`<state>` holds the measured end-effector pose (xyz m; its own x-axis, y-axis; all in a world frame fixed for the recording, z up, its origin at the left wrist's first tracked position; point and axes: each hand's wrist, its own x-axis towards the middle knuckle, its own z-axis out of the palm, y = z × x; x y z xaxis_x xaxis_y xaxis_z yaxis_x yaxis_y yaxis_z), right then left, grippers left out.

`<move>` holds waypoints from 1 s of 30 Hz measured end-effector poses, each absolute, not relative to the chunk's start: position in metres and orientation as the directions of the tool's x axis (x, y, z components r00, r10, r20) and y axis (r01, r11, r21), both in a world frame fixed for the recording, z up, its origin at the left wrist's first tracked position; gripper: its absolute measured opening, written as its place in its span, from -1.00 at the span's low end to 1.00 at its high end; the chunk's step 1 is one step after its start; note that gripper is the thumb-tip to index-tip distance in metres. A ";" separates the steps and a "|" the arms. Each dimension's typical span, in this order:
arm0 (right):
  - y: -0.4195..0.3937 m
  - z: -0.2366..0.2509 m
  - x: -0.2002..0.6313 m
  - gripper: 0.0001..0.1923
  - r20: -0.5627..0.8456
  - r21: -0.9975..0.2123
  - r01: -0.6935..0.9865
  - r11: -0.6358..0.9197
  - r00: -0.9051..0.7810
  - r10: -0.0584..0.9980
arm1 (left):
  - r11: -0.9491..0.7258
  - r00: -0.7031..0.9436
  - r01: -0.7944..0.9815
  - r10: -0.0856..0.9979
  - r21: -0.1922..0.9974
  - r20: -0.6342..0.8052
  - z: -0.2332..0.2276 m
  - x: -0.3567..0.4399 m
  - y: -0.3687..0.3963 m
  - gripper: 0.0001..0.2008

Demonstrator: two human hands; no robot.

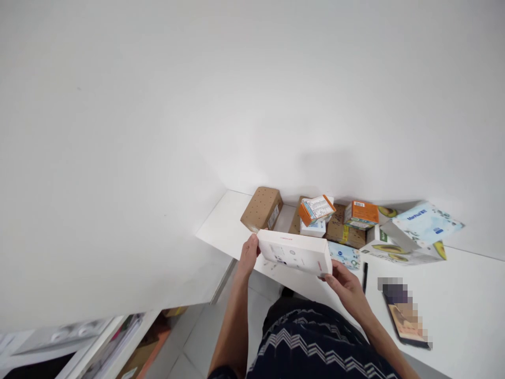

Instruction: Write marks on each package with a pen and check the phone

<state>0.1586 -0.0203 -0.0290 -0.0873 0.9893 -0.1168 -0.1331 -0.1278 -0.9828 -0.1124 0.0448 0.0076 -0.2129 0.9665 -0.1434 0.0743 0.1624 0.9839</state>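
I hold a flat white box [295,252] with small print and a red mark, level above the near edge of the white table [465,295]. My left hand [248,253] grips its left end. My right hand [344,282] grips its right end from below. Just beyond the box lie a brown perforated cardboard box [262,208], an orange and white carton [315,209] stacked on a small white box [313,228], and an orange box [361,213].
A white box printed with avocados [398,251] and a pale blue tissue pack [428,222] lie at the right. A black pen [365,277] and a phone [406,318] rest on the table. A white wall fills the upper view. Shelves with papers [118,337] sit lower left.
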 end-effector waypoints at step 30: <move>-0.027 -0.036 0.203 -0.67 -0.028 -0.999 0.035 -0.024 -0.111 0.993 | 0.191 -0.237 -0.182 0.944 0.965 -0.231 0.009 -0.072 0.018 -0.46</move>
<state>0.2035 -0.0275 -0.0364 -0.1107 0.9935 -0.0278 0.0348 -0.0241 -0.9991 -0.0716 0.0181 0.0086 -0.2370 0.9435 -0.2315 -0.1818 0.1910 0.9646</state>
